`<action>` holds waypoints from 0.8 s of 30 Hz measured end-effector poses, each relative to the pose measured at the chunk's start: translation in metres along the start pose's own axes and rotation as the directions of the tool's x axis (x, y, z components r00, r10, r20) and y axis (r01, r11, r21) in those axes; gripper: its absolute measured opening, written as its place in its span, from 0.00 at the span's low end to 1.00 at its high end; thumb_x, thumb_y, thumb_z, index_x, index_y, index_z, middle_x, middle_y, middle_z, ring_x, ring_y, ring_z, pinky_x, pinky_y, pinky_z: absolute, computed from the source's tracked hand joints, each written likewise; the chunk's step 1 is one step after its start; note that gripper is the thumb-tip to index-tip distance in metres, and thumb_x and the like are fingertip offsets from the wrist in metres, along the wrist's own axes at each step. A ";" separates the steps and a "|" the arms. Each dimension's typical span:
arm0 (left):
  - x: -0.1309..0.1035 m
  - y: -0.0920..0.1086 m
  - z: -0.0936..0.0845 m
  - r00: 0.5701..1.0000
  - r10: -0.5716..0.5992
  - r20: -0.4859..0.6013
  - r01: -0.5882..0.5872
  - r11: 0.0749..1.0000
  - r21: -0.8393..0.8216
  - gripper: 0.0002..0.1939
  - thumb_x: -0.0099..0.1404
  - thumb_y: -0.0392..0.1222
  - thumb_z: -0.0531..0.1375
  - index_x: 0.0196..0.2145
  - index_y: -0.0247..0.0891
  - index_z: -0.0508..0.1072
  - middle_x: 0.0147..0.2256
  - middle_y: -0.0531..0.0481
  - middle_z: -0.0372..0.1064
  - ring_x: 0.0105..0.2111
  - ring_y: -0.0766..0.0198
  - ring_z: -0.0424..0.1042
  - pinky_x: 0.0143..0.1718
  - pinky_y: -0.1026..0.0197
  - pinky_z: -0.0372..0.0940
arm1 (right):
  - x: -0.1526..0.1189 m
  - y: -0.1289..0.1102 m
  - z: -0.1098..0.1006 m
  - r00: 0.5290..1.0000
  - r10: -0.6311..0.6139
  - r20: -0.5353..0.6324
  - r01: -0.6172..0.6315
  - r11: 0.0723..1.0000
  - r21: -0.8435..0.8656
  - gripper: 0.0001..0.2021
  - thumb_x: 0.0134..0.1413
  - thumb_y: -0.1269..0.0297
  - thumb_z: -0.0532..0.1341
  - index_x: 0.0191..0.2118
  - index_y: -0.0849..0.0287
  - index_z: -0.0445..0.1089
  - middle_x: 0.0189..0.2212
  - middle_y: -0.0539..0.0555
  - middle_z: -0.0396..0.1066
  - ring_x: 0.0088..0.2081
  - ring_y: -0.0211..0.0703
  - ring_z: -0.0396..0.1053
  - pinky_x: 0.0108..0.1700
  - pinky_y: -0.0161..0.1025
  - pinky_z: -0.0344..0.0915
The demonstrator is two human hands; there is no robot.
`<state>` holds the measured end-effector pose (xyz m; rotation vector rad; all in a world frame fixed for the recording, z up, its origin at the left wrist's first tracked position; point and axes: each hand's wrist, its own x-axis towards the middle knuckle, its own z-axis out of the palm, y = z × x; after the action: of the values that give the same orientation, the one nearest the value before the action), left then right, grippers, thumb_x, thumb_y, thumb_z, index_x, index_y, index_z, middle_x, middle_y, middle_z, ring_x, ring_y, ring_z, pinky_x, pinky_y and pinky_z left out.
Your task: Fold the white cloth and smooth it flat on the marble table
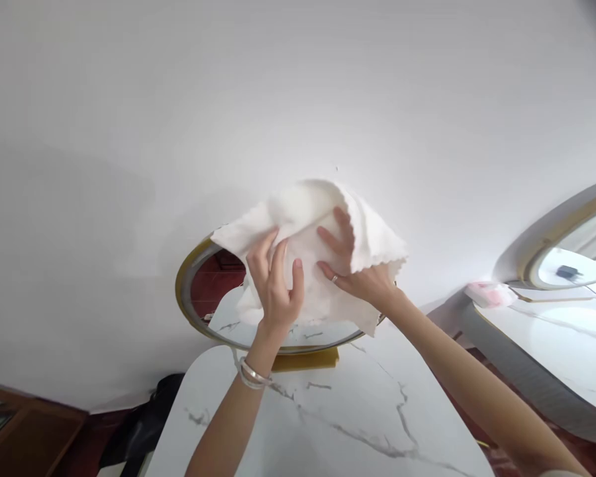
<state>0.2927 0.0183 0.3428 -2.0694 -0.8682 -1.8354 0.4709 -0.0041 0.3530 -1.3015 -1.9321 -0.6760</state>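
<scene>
A white cloth [302, 205] with scalloped edges drapes over much of an oval gold-rimmed mirror [183, 291]. My left hand [277, 285] is at the cloth's lower left with its fingers apart, near or against the fabric; a silver bangle circles that wrist. On the right, my right hand [350, 265] has spread fingers resting on the cloth, and a fold of fabric hangs over part of it. Below the mirror, its gold base [305, 360] stands on a white marble-patterned table [347, 411].
Behind the mirror rises a plain wall [278, 86]. To the right, a second table [551, 338] holds another gold-rimmed mirror [551, 245] and a pink-and-white package [491, 294]. A black object [144, 424] and brown wooden furniture [34, 430] are at the lower left.
</scene>
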 end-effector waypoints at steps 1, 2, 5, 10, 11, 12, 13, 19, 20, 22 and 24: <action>0.004 0.006 0.005 1.000 0.024 0.019 -0.024 1.000 -0.009 0.19 0.68 0.41 0.53 0.55 0.37 0.63 0.57 0.40 0.57 0.57 0.52 0.57 0.57 0.47 0.56 | -0.003 0.004 -0.002 0.998 0.014 -0.065 -0.015 1.000 -0.022 0.32 0.60 0.54 0.55 0.66 0.49 0.45 0.67 0.54 0.43 0.66 0.58 0.43 0.63 0.59 0.51; 0.003 0.012 0.011 0.998 0.045 0.047 -0.045 0.999 -0.017 0.19 0.68 0.40 0.54 0.55 0.36 0.63 0.57 0.40 0.57 0.57 0.53 0.57 0.57 0.47 0.56 | -0.012 0.008 0.000 0.992 0.026 -0.124 -0.032 0.998 -0.045 0.33 0.60 0.54 0.56 0.67 0.49 0.42 0.68 0.54 0.41 0.66 0.58 0.43 0.63 0.60 0.52; -0.025 0.029 0.029 0.980 0.081 0.181 -0.074 0.996 -0.048 0.19 0.67 0.38 0.54 0.55 0.36 0.63 0.57 0.39 0.59 0.57 0.53 0.58 0.56 0.49 0.57 | -0.064 0.020 0.015 0.970 0.090 -0.227 -0.108 0.992 -0.069 0.37 0.58 0.58 0.59 0.67 0.47 0.39 0.68 0.55 0.36 0.66 0.60 0.44 0.61 0.62 0.54; -0.134 0.033 0.039 0.881 0.041 0.472 -0.012 0.998 -0.064 0.19 0.68 0.37 0.51 0.56 0.36 0.61 0.57 0.38 0.60 0.57 0.53 0.60 0.55 0.50 0.60 | -0.193 0.024 0.046 0.977 0.212 -0.031 -0.213 0.975 -0.065 0.34 0.58 0.65 0.57 0.67 0.47 0.43 0.68 0.58 0.37 0.66 0.65 0.41 0.57 0.61 0.60; -0.159 0.030 0.037 0.851 0.020 0.524 0.009 0.999 -0.052 0.19 0.68 0.36 0.50 0.56 0.36 0.61 0.57 0.38 0.60 0.57 0.54 0.60 0.55 0.49 0.60 | -0.218 0.023 0.052 0.972 0.225 0.064 -0.221 0.974 -0.053 0.32 0.59 0.64 0.56 0.66 0.48 0.45 0.66 0.60 0.44 0.65 0.65 0.45 0.56 0.60 0.61; -0.184 0.026 0.034 0.823 -0.002 0.569 0.027 0.999 -0.036 0.20 0.68 0.36 0.49 0.57 0.36 0.60 0.57 0.38 0.60 0.58 0.54 0.60 0.55 0.49 0.60 | -0.242 0.021 0.057 0.958 0.235 0.163 -0.234 0.972 -0.031 0.30 0.60 0.63 0.55 0.66 0.49 0.47 0.63 0.61 0.52 0.63 0.64 0.51 0.54 0.60 0.63; -0.207 0.023 0.030 0.793 -0.022 0.608 0.043 0.999 -0.020 0.20 0.68 0.35 0.48 0.58 0.36 0.59 0.58 0.38 0.60 0.58 0.54 0.60 0.56 0.49 0.61 | -0.264 0.019 0.061 0.935 0.250 0.251 -0.256 0.967 -0.007 0.27 0.61 0.62 0.53 0.64 0.49 0.50 0.58 0.62 0.60 0.58 0.62 0.59 0.51 0.59 0.66; -0.292 0.020 0.003 0.683 -0.084 0.725 0.077 0.996 0.044 0.24 0.68 0.33 0.45 0.61 0.36 0.55 0.60 0.40 0.58 0.62 0.56 0.56 0.57 0.50 0.62 | -0.316 0.020 0.082 0.809 0.575 0.121 -0.587 0.783 0.205 0.31 0.58 0.53 0.55 0.63 0.57 0.45 0.54 0.66 0.60 0.54 0.58 0.64 0.50 0.58 0.67; -0.297 0.024 0.000 0.669 -0.087 0.738 0.076 0.996 0.048 0.25 0.68 0.33 0.45 0.62 0.36 0.55 0.61 0.40 0.57 0.62 0.56 0.55 0.57 0.51 0.62 | -0.315 0.023 0.084 0.762 0.643 0.070 -0.638 0.728 0.251 0.36 0.56 0.52 0.57 0.64 0.57 0.41 0.58 0.67 0.55 0.56 0.58 0.61 0.51 0.58 0.65; -0.303 0.032 -0.007 0.641 -0.097 0.761 0.085 0.995 0.054 0.25 0.68 0.32 0.46 0.62 0.35 0.55 0.61 0.40 0.56 0.62 0.56 0.55 0.58 0.50 0.62 | -0.310 0.032 0.087 0.698 0.714 0.054 -0.693 0.655 0.301 0.41 0.52 0.53 0.60 0.65 0.57 0.37 0.60 0.68 0.50 0.57 0.59 0.60 0.51 0.60 0.65; -0.305 0.041 -0.015 0.619 -0.098 0.779 0.100 0.994 0.045 0.26 0.67 0.31 0.46 0.62 0.36 0.55 0.62 0.41 0.56 0.63 0.57 0.54 0.59 0.50 0.62 | -0.306 0.040 0.087 0.714 0.681 0.163 -0.693 0.654 0.305 0.36 0.49 0.58 0.59 0.64 0.56 0.47 0.59 0.65 0.55 0.57 0.60 0.59 0.51 0.61 0.64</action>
<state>0.2935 -0.1044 0.0600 -2.9103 -1.1657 -0.8661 0.5619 -0.0986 0.0607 -1.6548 -1.3100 0.0819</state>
